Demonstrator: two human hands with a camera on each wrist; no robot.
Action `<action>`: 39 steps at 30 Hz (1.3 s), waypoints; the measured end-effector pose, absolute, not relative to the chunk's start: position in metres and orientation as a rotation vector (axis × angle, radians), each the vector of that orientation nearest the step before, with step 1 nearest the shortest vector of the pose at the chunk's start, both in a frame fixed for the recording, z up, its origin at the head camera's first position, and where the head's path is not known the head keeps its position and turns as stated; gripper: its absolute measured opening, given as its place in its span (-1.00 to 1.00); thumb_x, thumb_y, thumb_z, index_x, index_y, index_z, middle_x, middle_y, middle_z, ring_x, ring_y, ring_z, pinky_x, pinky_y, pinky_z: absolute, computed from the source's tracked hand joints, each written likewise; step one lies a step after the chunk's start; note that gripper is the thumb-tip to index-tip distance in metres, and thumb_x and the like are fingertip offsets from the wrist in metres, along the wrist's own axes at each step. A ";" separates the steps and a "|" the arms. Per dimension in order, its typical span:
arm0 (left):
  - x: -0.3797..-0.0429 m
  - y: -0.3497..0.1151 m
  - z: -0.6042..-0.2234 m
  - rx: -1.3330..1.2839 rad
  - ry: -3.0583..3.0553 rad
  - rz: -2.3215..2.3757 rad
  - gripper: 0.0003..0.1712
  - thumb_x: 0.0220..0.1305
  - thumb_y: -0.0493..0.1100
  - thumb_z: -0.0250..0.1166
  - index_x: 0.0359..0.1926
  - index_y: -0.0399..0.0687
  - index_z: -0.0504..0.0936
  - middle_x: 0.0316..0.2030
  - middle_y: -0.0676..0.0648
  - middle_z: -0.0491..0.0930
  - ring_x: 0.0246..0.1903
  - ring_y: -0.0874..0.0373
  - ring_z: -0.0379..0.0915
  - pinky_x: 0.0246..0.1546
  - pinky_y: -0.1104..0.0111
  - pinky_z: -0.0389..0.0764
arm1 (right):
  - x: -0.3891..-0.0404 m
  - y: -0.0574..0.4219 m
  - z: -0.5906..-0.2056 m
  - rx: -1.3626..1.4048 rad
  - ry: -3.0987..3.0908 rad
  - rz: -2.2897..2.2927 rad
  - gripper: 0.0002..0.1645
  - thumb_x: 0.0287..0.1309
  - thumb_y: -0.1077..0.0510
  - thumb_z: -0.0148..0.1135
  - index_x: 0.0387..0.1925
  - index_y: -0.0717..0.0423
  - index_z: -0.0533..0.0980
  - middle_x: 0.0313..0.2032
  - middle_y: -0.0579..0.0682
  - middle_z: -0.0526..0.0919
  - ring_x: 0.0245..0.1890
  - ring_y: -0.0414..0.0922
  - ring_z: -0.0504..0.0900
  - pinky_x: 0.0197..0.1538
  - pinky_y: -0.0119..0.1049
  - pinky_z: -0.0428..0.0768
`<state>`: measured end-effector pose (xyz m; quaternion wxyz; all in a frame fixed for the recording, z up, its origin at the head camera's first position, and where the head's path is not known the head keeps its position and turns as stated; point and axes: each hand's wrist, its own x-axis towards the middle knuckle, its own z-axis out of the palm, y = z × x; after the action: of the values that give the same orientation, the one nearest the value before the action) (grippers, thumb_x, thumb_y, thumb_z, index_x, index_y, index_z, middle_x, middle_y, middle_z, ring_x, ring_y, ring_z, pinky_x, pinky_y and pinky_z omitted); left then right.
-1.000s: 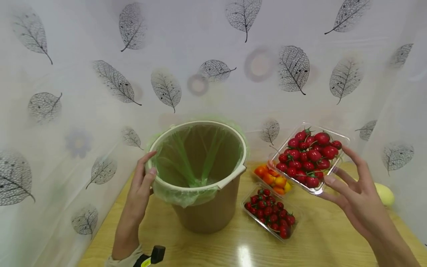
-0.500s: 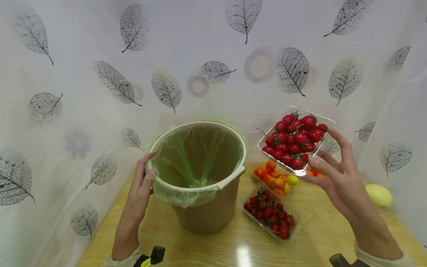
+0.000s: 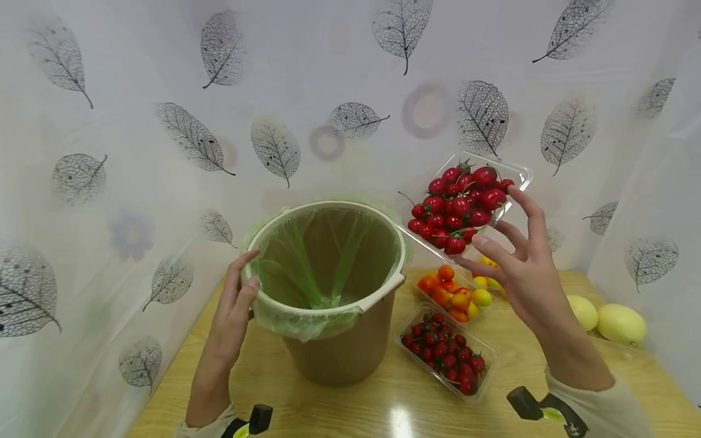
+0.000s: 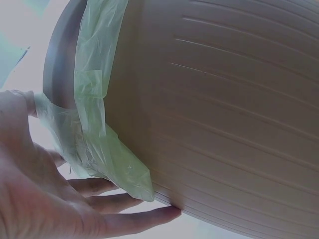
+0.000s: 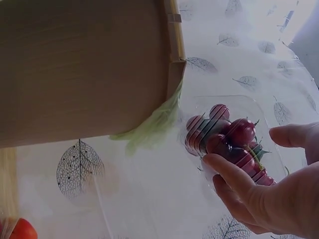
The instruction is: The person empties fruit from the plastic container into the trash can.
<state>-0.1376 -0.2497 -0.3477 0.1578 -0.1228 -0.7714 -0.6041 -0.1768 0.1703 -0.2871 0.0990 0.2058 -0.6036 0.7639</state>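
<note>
A brown trash can [image 3: 339, 356] with a cream rim stands upright, its green bag liner [image 3: 306, 325] folded over the edge. My left hand [image 3: 226, 325] holds its left side, thumb and index finger at the rim; in the left wrist view the other fingers [image 4: 142, 220] lie along the outer wall. To the can's right, my right hand [image 3: 523, 267] holds up a clear plastic box [image 3: 523, 177] by its near right side. Red cherry tomatoes [image 3: 460, 207], some with green tops or stems, fill this box, which tilts toward the can. Inside the can, only the liner shows.
Another clear box [image 3: 482, 386] of small red fruit rests on the wooden table [image 3: 526, 365]. Behind it sit orange and yellow fruits [image 3: 451, 295]. Pale yellow melons [image 3: 621, 323] lie at the far right. A leaf-patterned sheet [image 3: 356, 61] hangs close behind.
My right hand has carried the box of cherry tomatoes up and left, closer to the trash can. My left hand stays at the rim. More yellow fruit shows behind the right arm.
</note>
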 end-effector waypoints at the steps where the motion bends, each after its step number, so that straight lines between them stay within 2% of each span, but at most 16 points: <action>1: -0.138 -0.250 -0.348 -0.350 -2.207 -1.728 -0.43 0.67 -0.07 -0.20 0.61 0.10 0.08 0.51 -0.21 0.01 0.14 -0.17 0.28 -0.06 0.06 0.55 | -0.178 0.167 -0.287 0.612 -1.781 2.258 -0.02 0.40 0.43 0.14 0.60 -0.31 -0.01 0.44 0.20 -0.07 0.31 0.16 0.27 -0.15 0.02 0.69; 4: -0.138 -0.250 -0.349 -0.343 -2.206 -1.733 -0.43 0.67 -0.07 -0.19 0.60 0.08 0.09 0.47 -0.23 0.06 0.09 -0.18 0.30 -0.14 0.22 0.58 | -0.183 0.156 -0.287 0.609 -1.780 2.238 -0.02 0.38 0.43 0.17 0.59 -0.30 0.02 0.42 0.22 -0.01 0.23 0.17 0.41 -0.14 0.02 0.68; 7: -0.139 -0.249 -0.350 -0.337 -2.208 -1.736 -0.43 0.67 -0.05 -0.19 0.60 0.06 0.09 0.49 -0.19 0.04 0.11 -0.22 0.28 -0.12 0.23 0.58 | -0.187 0.148 -0.288 0.595 -1.802 2.172 -0.02 0.36 0.41 0.23 0.58 -0.29 0.05 0.39 0.24 0.07 0.10 0.14 0.57 -0.15 -0.01 0.69; 9: -0.141 -0.248 -0.351 -0.334 -2.209 -1.744 -0.42 0.67 -0.04 -0.19 0.60 0.06 0.08 0.48 -0.17 0.04 0.10 -0.25 0.27 -0.13 0.20 0.58 | -0.189 0.143 -0.289 0.589 -1.823 2.122 -0.02 0.35 0.39 0.26 0.58 -0.28 0.06 0.38 0.24 0.11 0.08 0.10 0.60 -0.16 -0.06 0.69; 17: -0.140 -0.247 -0.354 -0.339 -2.208 -1.721 -0.43 0.68 -0.06 -0.19 0.59 0.06 0.10 0.49 -0.17 0.05 0.12 -0.26 0.29 -0.11 0.19 0.59 | -0.195 0.129 -0.289 0.586 -1.901 1.972 0.01 0.30 0.33 0.34 0.58 -0.32 0.09 0.42 0.17 0.13 0.16 0.14 0.51 -0.13 -0.21 0.69; 24: -0.139 -0.247 -0.352 -0.350 -2.207 -1.730 -0.43 0.68 -0.05 -0.19 0.59 0.05 0.09 0.48 -0.19 0.04 0.13 -0.25 0.27 -0.10 0.23 0.57 | -0.198 0.118 -0.288 0.616 -1.982 1.747 0.03 0.30 0.36 0.33 0.60 -0.32 0.09 0.45 0.05 0.11 0.23 0.24 0.45 -0.16 -0.33 0.68; 34: -0.141 -0.251 -0.354 -0.351 -2.225 -1.678 -0.43 0.68 -0.05 -0.19 0.60 0.09 0.09 0.54 -0.09 -0.03 0.27 -0.20 0.21 0.02 0.30 0.47 | -0.201 0.108 -0.291 0.661 -2.003 1.521 0.05 0.24 0.40 0.36 0.59 -0.26 0.13 0.39 -0.06 0.22 0.15 0.17 0.54 -0.23 -0.38 0.67; 36: -0.141 -0.251 -0.354 -0.349 -2.229 -1.672 -0.44 0.68 -0.04 -0.19 0.60 0.10 0.09 0.55 -0.08 -0.04 0.31 -0.18 0.18 0.09 0.26 0.43 | -0.201 0.107 -0.292 0.655 -2.013 1.498 0.06 0.24 0.39 0.38 0.59 -0.29 0.13 0.46 -0.09 0.17 0.21 0.19 0.52 -0.21 -0.40 0.66; 39: -0.140 -0.251 -0.354 -0.364 -2.216 -1.677 -0.44 0.68 -0.06 -0.19 0.60 0.07 0.10 0.56 -0.10 -0.07 0.36 -0.17 0.11 0.18 0.08 0.33 | -0.201 0.105 -0.293 0.655 -2.010 1.481 0.05 0.23 0.39 0.38 0.58 -0.30 0.16 0.48 -0.08 0.15 0.24 0.21 0.49 -0.19 -0.42 0.65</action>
<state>-0.1403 -0.2514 -0.3545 0.1685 -0.1279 -0.7794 -0.5897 -0.2011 0.1047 -0.2934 0.2764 0.2439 -0.7485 0.5513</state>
